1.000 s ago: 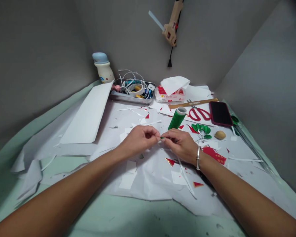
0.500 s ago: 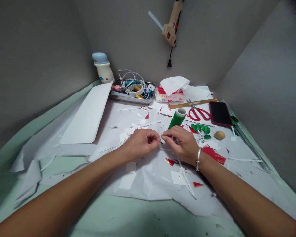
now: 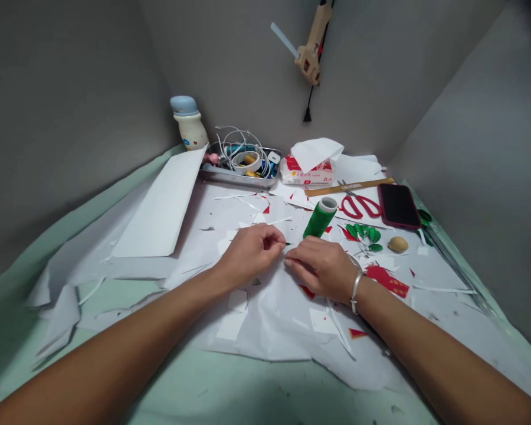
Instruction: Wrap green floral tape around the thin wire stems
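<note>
My left hand (image 3: 251,254) pinches a tiny green piece (image 3: 287,244) at its fingertips, above the paper-strewn table. My right hand (image 3: 321,268) sits just beside it, its bunched fingers nearly meeting the left ones. I cannot tell whether the right fingers hold anything. Behind my hands stands a spool of green thread (image 3: 320,218). Several glossy green leaf-shaped cutouts (image 3: 361,232) lie to the right of the spool, and a red paper scrap (image 3: 387,280) lies beyond my right wrist, which wears a silver bangle (image 3: 355,291).
Red-handled scissors (image 3: 360,206), a wooden ruler (image 3: 349,187), a phone (image 3: 398,206) and a tissue pack (image 3: 307,171) lie at the back right. At the back left are a metal tray of cables and tape (image 3: 239,176) and a white board (image 3: 163,203). A glue gun (image 3: 308,56) hangs on the wall.
My right hand has shifted down and slightly left, its fingers flatter than before. My left hand has moved slightly up, and the green piece now shows above the fingertips.
</note>
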`<state>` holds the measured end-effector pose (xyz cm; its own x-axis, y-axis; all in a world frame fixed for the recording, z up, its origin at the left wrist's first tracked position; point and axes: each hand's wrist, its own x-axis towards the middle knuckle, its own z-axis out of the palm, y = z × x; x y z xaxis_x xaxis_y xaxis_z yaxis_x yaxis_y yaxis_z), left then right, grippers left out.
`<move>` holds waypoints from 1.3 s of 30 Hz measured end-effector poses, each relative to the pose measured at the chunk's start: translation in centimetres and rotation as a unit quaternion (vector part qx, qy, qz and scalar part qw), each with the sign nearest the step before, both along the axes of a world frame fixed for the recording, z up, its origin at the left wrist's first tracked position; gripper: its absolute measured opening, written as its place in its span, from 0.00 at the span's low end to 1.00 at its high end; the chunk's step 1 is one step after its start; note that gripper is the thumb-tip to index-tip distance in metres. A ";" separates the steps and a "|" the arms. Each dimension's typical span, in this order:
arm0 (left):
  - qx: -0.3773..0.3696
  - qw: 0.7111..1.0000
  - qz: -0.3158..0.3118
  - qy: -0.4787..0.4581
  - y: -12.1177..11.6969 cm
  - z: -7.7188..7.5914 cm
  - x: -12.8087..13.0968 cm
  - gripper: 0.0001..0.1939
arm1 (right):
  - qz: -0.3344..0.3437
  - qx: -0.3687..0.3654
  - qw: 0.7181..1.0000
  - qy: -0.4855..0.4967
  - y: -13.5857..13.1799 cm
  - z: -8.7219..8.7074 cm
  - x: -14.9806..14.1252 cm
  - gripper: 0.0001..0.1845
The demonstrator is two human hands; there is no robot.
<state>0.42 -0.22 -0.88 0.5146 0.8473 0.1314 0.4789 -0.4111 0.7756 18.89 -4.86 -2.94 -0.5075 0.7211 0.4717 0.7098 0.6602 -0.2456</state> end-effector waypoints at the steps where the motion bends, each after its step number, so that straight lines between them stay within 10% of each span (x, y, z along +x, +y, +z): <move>1: 0.018 1.000 -0.009 0.010 0.0 -0.1 0.0 0.07 | 0.001 0.011 1.000 -0.007 0.0 0.1 0.0 0.09; 17: -0.010 0.997 -0.076 -0.022 -0.3 0.1 0.0 0.07 | -0.030 -0.132 0.980 0.148 1.0 -0.6 0.6 0.08; 29: 0.041 0.999 0.014 0.008 -0.1 0.1 -0.1 0.07 | -0.010 -0.015 1.000 0.001 0.1 0.0 0.0 0.08; 39: 0.071 0.992 -0.089 0.052 -0.7 0.1 0.1 0.07 | -0.043 -0.016 0.992 0.119 0.7 0.0 0.5 0.08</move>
<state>0.55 -0.96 -0.76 0.6715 0.7185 0.1813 0.4631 -0.5979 0.6543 19.44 -4.13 -2.98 -0.3198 0.7740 0.5465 0.6828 0.5881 -0.4334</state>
